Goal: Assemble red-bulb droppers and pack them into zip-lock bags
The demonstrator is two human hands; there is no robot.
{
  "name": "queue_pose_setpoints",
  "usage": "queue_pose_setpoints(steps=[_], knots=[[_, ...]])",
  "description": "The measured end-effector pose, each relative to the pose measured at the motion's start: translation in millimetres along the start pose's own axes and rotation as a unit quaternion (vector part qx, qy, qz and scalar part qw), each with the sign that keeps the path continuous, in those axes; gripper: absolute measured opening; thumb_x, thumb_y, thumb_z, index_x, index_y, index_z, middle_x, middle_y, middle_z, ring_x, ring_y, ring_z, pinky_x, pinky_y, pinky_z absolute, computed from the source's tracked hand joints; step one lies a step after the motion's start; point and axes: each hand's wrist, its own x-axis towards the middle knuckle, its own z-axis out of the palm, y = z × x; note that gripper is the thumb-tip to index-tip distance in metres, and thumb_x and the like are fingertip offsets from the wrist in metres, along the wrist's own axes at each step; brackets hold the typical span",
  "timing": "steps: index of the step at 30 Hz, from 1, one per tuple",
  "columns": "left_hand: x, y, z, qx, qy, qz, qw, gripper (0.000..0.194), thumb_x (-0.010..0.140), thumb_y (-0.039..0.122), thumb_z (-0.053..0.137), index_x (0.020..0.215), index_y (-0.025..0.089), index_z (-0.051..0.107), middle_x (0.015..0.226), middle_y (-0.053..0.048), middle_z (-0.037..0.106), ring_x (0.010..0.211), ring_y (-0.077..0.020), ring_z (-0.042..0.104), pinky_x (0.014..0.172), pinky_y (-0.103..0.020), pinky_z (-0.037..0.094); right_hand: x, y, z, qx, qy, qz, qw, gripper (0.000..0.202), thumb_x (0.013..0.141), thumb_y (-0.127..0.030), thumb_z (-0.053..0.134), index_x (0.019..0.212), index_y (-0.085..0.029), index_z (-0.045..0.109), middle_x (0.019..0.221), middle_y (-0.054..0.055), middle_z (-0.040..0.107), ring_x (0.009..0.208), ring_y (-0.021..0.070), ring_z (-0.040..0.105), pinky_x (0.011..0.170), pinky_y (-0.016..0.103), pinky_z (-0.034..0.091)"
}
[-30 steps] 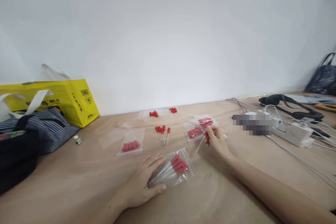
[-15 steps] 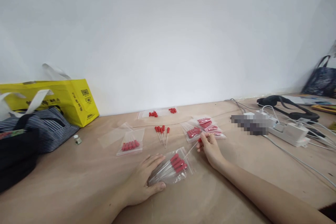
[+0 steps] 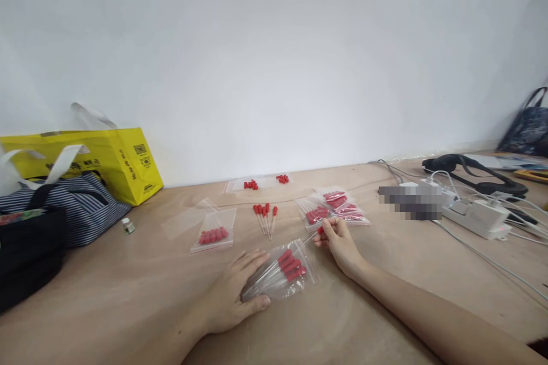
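My left hand (image 3: 233, 291) lies flat on the table and pins the near end of a clear plastic bag (image 3: 280, 279) that holds several glass droppers with red bulbs. My right hand (image 3: 338, 239) pinches one red-bulbed dropper (image 3: 315, 233) by its bulb, its glass tip pointing into the mouth of that bag. Several loose droppers (image 3: 265, 217) lie just beyond the bag.
More filled bags lie at the right (image 3: 331, 208), the left (image 3: 213, 234) and near the wall (image 3: 261, 183). A yellow bag (image 3: 111, 162) and a striped bag (image 3: 81, 205) stand at the left. A power strip (image 3: 475, 214) with cables sits at the right.
My right hand has come left and toward me with the dropper, from the bags at the right to the mouth of the bag under my left hand. My left hand has stayed put.
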Motion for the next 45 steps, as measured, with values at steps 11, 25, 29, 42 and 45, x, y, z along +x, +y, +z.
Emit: queue_pose_setpoints(steps=[11,25,29,42,45], knots=[[-0.2,-3.9,3.5,-0.005,0.007,0.009,1.0,0.061,0.076,0.048,0.05,0.13,0.026,0.03,0.134,-0.006,0.035,0.122,-0.0265,0.03,0.099,-0.049,0.025,-5.2,-0.7,5.3,0.023,-0.077,0.081,0.993,0.048,0.047,-0.052,0.07,0.068,-0.02,0.042,0.056,-0.006,0.054,0.052,0.01,0.057,0.056,0.025,0.048],[0.6,-1.3,2.7,0.004,0.003,0.004,1.0,0.063,0.076,0.049,0.049,0.13,0.025,0.029,0.135,-0.006,0.035,0.122,-0.0263,0.03,0.1,-0.048,0.024,-0.6,5.6,17.9,-0.143,-0.223,0.105,0.958,0.033,0.056,-0.04,0.067,0.074,-0.013,0.063,0.055,-0.001,0.06,0.041,0.0073,0.045,0.042,0.021,0.035],[0.6,-1.6,3.1,0.001,0.021,0.0,1.0,0.063,0.075,0.048,0.051,0.13,0.022,0.031,0.133,-0.008,0.036,0.121,-0.0272,0.033,0.099,-0.047,0.026,4.1,8.8,24.6,-0.218,-0.167,0.076,0.959,0.02,0.06,-0.032,0.063,0.067,-0.014,0.058,0.052,-0.003,0.055,0.041,0.0073,0.044,0.039,0.019,0.032],[0.8,-0.5,2.6,0.01,0.014,-0.001,1.0,0.059,0.076,0.048,0.05,0.127,0.022,0.036,0.133,-0.008,0.037,0.121,-0.0264,0.033,0.099,-0.046,0.026,0.6,-2.6,21.5,-0.157,-0.34,0.07,0.924,0.04,0.063,-0.052,0.058,0.068,-0.013,0.063,0.061,0.0,0.062,0.052,0.0103,0.053,0.055,0.022,0.041],[0.9,0.0,2.8,0.011,0.014,-0.004,1.0,0.059,0.076,0.048,0.05,0.127,0.022,0.036,0.133,-0.008,0.037,0.121,-0.0263,0.033,0.1,-0.046,0.026,1.4,-6.5,19.4,-0.159,-0.398,0.063,0.901,0.038,0.068,-0.049,0.057,0.075,-0.012,0.065,0.068,0.002,0.064,0.058,0.011,0.055,0.06,0.023,0.042]])
